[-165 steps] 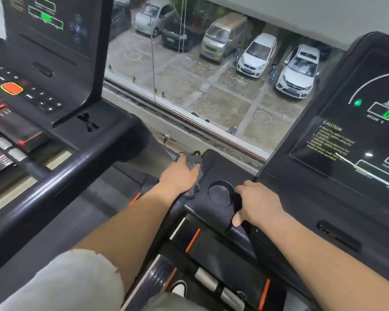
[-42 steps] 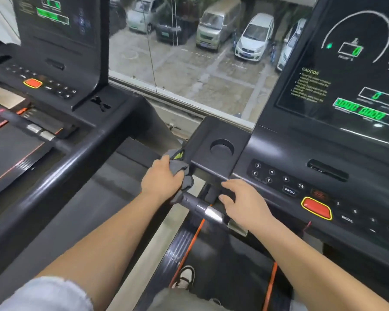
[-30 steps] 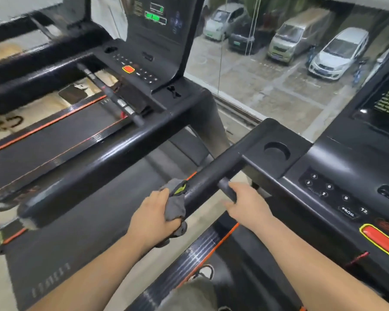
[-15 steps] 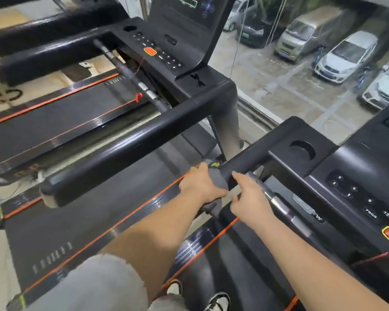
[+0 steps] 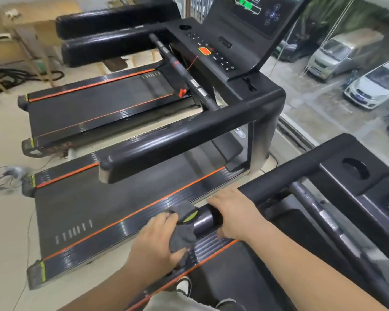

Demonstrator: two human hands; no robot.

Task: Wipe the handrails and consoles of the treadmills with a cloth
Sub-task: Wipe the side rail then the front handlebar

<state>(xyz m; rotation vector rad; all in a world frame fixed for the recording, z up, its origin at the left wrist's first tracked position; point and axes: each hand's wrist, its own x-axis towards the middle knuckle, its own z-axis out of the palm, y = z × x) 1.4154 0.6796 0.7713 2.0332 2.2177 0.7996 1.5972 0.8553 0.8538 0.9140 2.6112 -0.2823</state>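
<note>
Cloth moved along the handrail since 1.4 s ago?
Yes. The cloth, gripped by the left hand, has slid down the handrail toward its free near end, away from the cup holder.

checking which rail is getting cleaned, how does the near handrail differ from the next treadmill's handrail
The near handrail has the left hand holding a grey cloth over its end and the right hand gripping it; the next treadmill's handrail has nothing on it. The next treadmill's handrail shows its bare end; the near handrail's end is under the cloth. Both are thick, black and glossy.
</note>
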